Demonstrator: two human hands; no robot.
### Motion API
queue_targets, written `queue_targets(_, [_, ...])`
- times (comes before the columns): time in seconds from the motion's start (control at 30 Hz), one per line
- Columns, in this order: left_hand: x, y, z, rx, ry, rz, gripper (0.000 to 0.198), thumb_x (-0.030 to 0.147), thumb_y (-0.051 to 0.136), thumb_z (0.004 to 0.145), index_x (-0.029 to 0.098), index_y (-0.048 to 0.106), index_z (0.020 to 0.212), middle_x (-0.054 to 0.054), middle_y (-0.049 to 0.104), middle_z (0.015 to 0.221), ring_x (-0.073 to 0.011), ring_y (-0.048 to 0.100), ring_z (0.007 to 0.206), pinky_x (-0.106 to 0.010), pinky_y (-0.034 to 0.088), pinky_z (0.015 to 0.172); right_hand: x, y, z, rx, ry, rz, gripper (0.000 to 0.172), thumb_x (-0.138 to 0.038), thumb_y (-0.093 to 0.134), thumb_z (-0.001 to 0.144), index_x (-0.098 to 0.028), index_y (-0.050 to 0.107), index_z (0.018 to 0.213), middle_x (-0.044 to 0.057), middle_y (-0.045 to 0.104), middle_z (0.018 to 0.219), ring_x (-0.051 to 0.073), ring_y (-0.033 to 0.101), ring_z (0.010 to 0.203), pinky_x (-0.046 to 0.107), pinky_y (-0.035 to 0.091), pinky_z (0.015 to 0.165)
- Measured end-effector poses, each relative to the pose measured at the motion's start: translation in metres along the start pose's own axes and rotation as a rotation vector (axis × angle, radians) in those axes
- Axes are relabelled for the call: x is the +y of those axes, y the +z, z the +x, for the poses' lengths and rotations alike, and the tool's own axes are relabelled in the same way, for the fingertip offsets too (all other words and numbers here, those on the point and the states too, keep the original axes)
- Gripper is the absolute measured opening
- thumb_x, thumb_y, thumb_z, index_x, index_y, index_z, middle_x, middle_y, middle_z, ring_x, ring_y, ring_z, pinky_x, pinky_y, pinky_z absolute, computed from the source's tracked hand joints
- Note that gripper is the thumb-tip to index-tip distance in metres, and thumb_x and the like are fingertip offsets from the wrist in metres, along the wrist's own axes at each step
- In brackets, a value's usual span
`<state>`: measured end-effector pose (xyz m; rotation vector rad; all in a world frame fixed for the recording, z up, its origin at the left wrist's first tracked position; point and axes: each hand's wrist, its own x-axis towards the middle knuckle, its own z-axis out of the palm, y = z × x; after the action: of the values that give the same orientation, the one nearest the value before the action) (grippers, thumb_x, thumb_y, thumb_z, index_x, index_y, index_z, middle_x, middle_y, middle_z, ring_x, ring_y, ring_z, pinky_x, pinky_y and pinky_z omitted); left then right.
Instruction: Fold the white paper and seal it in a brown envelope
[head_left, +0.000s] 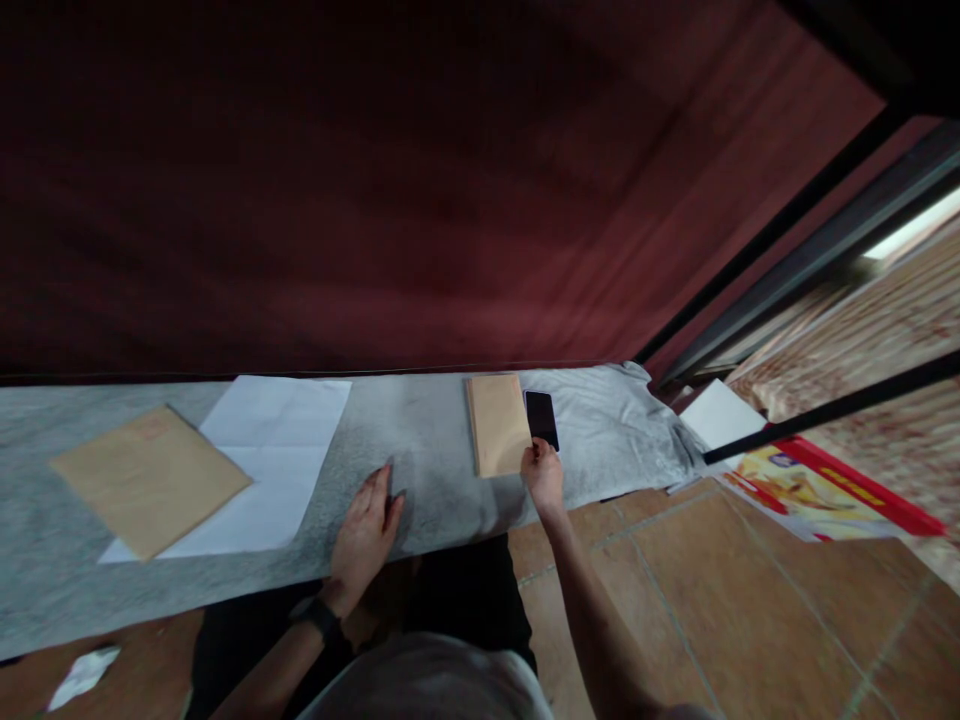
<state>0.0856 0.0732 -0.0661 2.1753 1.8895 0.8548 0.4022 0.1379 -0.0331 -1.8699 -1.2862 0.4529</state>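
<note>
My left hand [367, 530] rests on a grey cloth [431, 430] with its fingers stretched out, holding nothing. The fingers of my right hand [544, 483] are curled together at the lower right corner of a stack of brown paper envelopes [499, 425]. What they pinch, if anything, is hidden. Just beyond these fingers lies a dark-screened phone [541, 418], close beside the stack. To the left, another brown envelope [154, 480] lies askew, partly over a creased white sheet of paper [281, 460].
A dark red curtain-like surface [420, 250] rises behind the long cloth-covered surface. Black bars [795, 230] cross the right side. A red and yellow package [825, 490] and a white sheet [724, 412] stand beyond the right end. Crumpled white paper [84, 676] lies on the tiled floor [720, 590].
</note>
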Motion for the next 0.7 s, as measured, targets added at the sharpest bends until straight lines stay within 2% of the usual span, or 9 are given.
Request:
queue_targets(0.1, [0.001,-0.003,0.001,0.001,-0.005,-0.026,0.059,0.042,0.034,0.100,0.013,0.034,0.151,-0.017,0.055,0.143,-0.0291,0.050,0.136,-0.047,0.043,0.112,-0.003,-0.002,-0.006,0.067,-0.137,-0.308,0.033,-0.022,0.046,0.091,-0.014,0.064,0.118,0.012,0.062,0.102,0.020,0.062,0.084,0.028,0.049,0.072])
queue_targets(0.17, [0.001,-0.010,0.004,0.029,-0.007,-0.024,0.058,0.041,0.035,0.099,0.016,0.034,0.152,-0.016,0.053,0.146,-0.0285,0.048,0.138,-0.048,0.043,0.113,-0.006,-0.004,-0.010,0.090,-0.247,-0.419,0.034,-0.022,0.042,0.095,-0.015,0.062,0.121,0.012,0.060,0.101,0.022,0.060,0.088,0.030,0.049,0.075])
queue_targets(0.3, [-0.013,-0.033,0.009,0.146,-0.124,0.156,0.062,0.041,0.037,0.098,0.011,0.033,0.152,-0.021,0.045,0.152,-0.0342,0.036,0.146,-0.056,0.033,0.116,-0.014,-0.002,-0.022,0.054,-0.444,-0.387,0.038,-0.026,0.039,0.098,-0.017,0.057,0.131,0.014,0.058,0.108,0.027,0.058,0.101,0.042,0.051,0.088])
queue_targets(0.4, [-0.034,-0.048,0.007,0.167,-0.290,0.311,0.066,0.042,0.037,0.097,0.006,0.032,0.152,-0.027,0.041,0.153,-0.0391,0.033,0.146,-0.061,0.034,0.112,-0.022,0.015,-0.044,-0.031,-0.552,-0.233,0.038,-0.026,0.040,0.098,-0.020,0.056,0.132,0.014,0.057,0.116,0.028,0.057,0.109,0.047,0.051,0.094])
queue_targets(0.53, [-0.058,-0.061,0.003,0.040,-0.369,0.425,0.053,0.037,0.037,0.097,0.007,0.051,0.138,-0.026,0.054,0.141,-0.0379,0.048,0.135,-0.056,0.044,0.104,-0.036,0.051,-0.086,-0.191,-0.620,-0.086,0.037,-0.020,0.039,0.097,-0.022,0.059,0.128,0.012,0.059,0.119,0.025,0.059,0.114,0.041,0.052,0.097])
queue_targets(0.7, [-0.059,-0.080,0.015,-0.170,-0.328,0.536,0.040,0.011,0.034,0.093,0.007,0.062,0.122,-0.023,0.066,0.118,-0.0309,0.063,0.113,-0.042,0.055,0.088,-0.053,0.078,-0.118,-0.303,-0.647,-0.050,0.038,-0.014,0.040,0.095,-0.019,0.062,0.126,0.013,0.064,0.120,0.023,0.064,0.110,0.038,0.055,0.095])
